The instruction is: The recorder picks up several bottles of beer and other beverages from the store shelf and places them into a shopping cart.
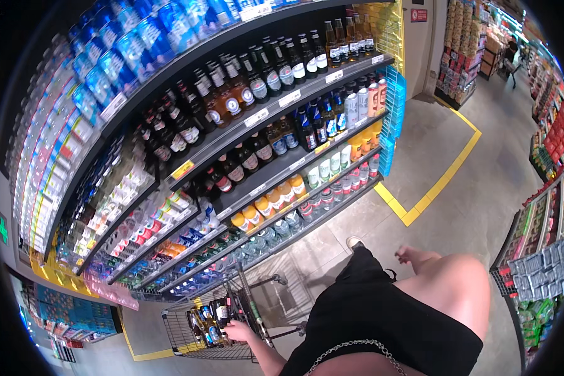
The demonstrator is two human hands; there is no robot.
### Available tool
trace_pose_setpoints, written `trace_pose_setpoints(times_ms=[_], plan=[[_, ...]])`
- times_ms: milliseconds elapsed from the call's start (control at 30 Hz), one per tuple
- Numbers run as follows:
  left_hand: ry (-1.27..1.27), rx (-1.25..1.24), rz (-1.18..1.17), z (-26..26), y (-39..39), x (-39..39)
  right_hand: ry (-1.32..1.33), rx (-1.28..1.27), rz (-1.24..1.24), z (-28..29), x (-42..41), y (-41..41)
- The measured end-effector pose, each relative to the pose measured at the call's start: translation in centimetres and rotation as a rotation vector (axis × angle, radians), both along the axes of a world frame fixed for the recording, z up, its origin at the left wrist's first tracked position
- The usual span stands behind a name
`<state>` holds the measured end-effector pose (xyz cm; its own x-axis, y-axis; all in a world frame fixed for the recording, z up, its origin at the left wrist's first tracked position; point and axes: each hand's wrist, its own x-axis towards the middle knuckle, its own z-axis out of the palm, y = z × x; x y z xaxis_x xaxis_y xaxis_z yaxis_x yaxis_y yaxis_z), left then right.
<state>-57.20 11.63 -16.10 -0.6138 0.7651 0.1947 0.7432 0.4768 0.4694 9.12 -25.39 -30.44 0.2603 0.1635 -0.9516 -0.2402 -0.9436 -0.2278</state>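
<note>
My left hand [238, 331] is at the near side of a wire shopping cart [174, 324], beside several glass bottles [210, 329] that lie or lean in its basket. Its fingers reach toward a dark bottle with a pale label [223, 311]; whether they grip it or the cart cannot be made out. The cart's handle bar [255, 310] runs close to the left wrist. My right hand [403, 254] hangs low at my right side, away from shelf and cart, its fingers loosely curled, with nothing visible in it. In front stand shelves of bottled beer [286, 75] and other drinks.
The long shelf [282, 101] with price tags holds blue cans [136, 42], orange drinks [264, 206] and water bottles [282, 227]. Yellow floor tape [431, 197] marks its end. Goods racks [540, 268] line the right side. A person [511, 51] is far down the aisle.
</note>
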Motion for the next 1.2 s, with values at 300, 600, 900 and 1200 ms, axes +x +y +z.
trace_pose_setpoints(times_ms=[300,600,900,1200], plan=[[-0.447,0.368,-0.860,9.4,8.6,39.3,-0.329,0.476,0.041,2.8,14.1,15.7],[-0.438,0.238,-1.081,13.8,22.9,71.5,-0.321,0.237,-0.558,-2.1,24.5,-1.3],[-0.310,-0.021,-1.073,10.5,29.4,77.7,-0.296,0.020,-1.056,0.1,21.5,-11.5],[-0.742,0.358,-0.880,13.2,23.1,70.6,-0.361,0.219,-0.684,3.1,30.3,-4.7]])
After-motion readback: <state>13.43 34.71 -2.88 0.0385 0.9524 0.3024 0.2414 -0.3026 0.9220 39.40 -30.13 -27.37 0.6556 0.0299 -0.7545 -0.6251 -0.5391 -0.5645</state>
